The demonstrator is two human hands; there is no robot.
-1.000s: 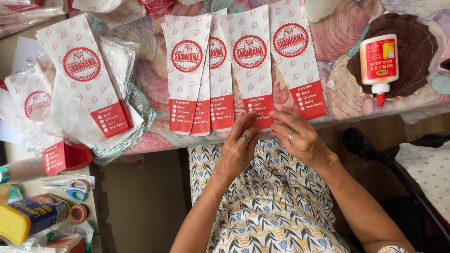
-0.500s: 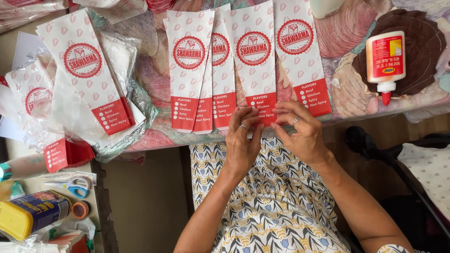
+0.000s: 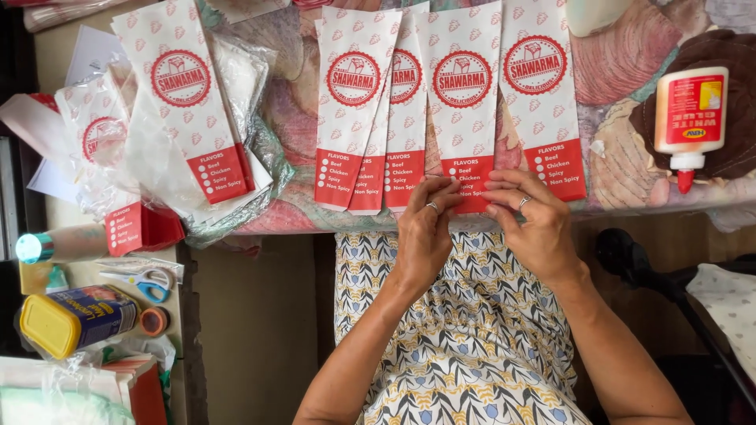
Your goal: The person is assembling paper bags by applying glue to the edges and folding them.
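We press both hands, left hand point(image 3: 425, 236) and right hand point(image 3: 535, 228), on the red bottom edge of a paper sleeve point(image 3: 465, 102) lying flat at the table's point(image 3: 630, 157) near edge, fingertips pinching its fold. It looks light, thin and easily creased, so we judge it best held by that stiffer folded end

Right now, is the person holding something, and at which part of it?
Yes. Both the left hand and the right hand pinch the red bottom edge of one long white paper bag, which lies on the table among similar bags.
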